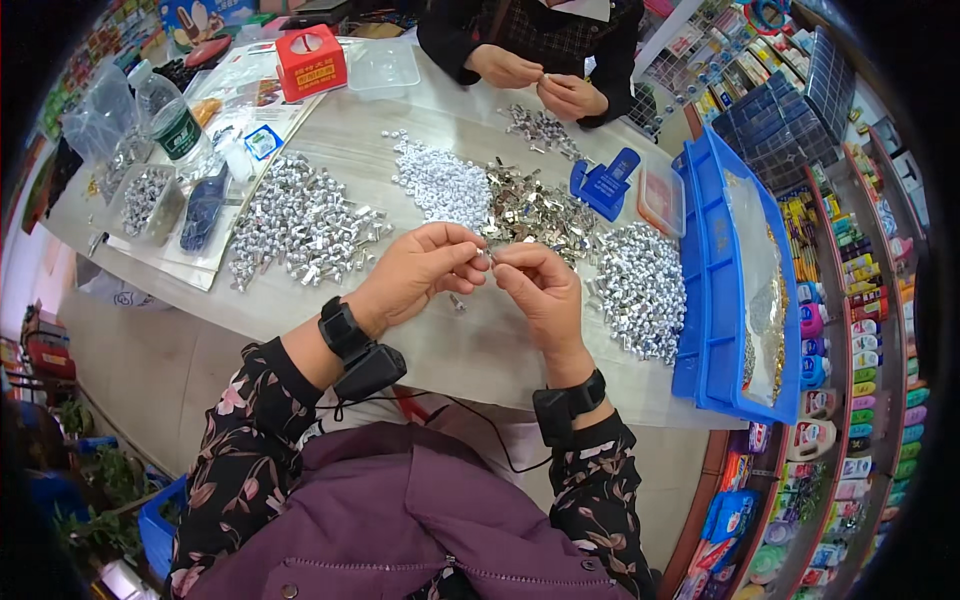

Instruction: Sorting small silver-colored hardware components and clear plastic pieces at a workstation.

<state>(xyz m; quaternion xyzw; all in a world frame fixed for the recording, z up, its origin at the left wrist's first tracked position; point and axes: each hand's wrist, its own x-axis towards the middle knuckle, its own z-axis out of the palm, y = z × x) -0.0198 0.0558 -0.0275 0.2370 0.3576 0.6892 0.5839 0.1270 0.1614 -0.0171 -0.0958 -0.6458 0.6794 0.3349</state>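
Observation:
Above the near part of the table, my left hand [420,272] and my right hand [540,290] meet fingertip to fingertip, both in a closed pinch. A tiny shiny bit shows between them, too small to name. Just beyond my hands lie a heap of small white parts [440,182] and a heap of silver metal pieces [540,208]. To the right of my right hand spreads a pile of small silver-and-white pieces [642,295]. A similar pile [300,222] lies left of my left hand. One loose piece [457,302] rests below my left fingers.
Across the table, a person's hands [535,85] pinch something small over another small heap [545,132]. A blue crate [705,270] lines the right edge. Also there: a blue plastic tool [605,185], a red box [310,65], a bottle [172,120] and a plastic tub [150,205].

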